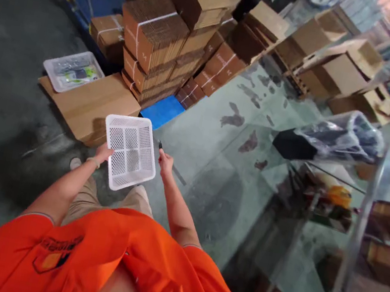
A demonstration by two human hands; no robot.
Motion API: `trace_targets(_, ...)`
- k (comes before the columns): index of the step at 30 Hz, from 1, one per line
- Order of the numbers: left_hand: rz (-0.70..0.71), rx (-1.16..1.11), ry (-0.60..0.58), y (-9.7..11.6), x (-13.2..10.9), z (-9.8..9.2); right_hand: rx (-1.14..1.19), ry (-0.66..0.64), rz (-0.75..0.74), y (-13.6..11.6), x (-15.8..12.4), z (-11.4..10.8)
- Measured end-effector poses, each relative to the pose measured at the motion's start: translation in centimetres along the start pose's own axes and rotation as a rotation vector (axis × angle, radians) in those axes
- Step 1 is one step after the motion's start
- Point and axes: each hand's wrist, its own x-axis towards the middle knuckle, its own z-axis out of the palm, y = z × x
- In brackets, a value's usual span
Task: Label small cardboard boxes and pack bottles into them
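Note:
A white plastic basket (132, 180) with a perforated base hangs in front of my legs, its open top facing me. My left hand (103, 154) is closed on the basket's left rim. To the right of the basket, my right hand (165, 163) is closed around a slim black tool (160, 144) whose tip points up and away. The tool is too small to name, and the fingers hide its lower part. The basket looks bare inside, with the floor showing through its holes.
A white tray (100, 74) of packaged items sits on a cardboard box (112, 101) ahead left. Strapped stacks of flat cartons (154, 33) stand behind, near a blue cart (107, 2). On the right are a metal-framed rack (356, 235) and a plastic-wrapped roll (332, 137). Dark stains mark the floor.

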Motion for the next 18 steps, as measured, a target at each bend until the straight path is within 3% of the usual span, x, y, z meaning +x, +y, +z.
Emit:
trace_targets(3, 0.068, 0.163, -0.158, 2.3, 6.4, -1.7, 0.120, 0.082, 0.078, 0.3, 0.2, 5.3)
trace_targets(6, 0.136, 0.288, -0.278, 4.0, 10.4, -3.1, 0.224, 0.110, 0.085, -0.2, -0.3, 10.9)
trace_targets(9, 0.203, 0.367, -0.314, 5.2, 12.0, -5.5, 0.286, 0.120, 0.104, -1.4, -0.9, 15.8)
trace_targets(12, 0.225, 0.389, -0.311, 5.3, 12.5, -9.3, 0.306, 0.122, 0.136, -2.7, -0.9, 19.7)
trace_targets(18, 0.173, 0.337, -0.142, 1.0, 14.6, -17.4, 0.165, 0.115, 0.144, -1.9, 2.2, 24.0)
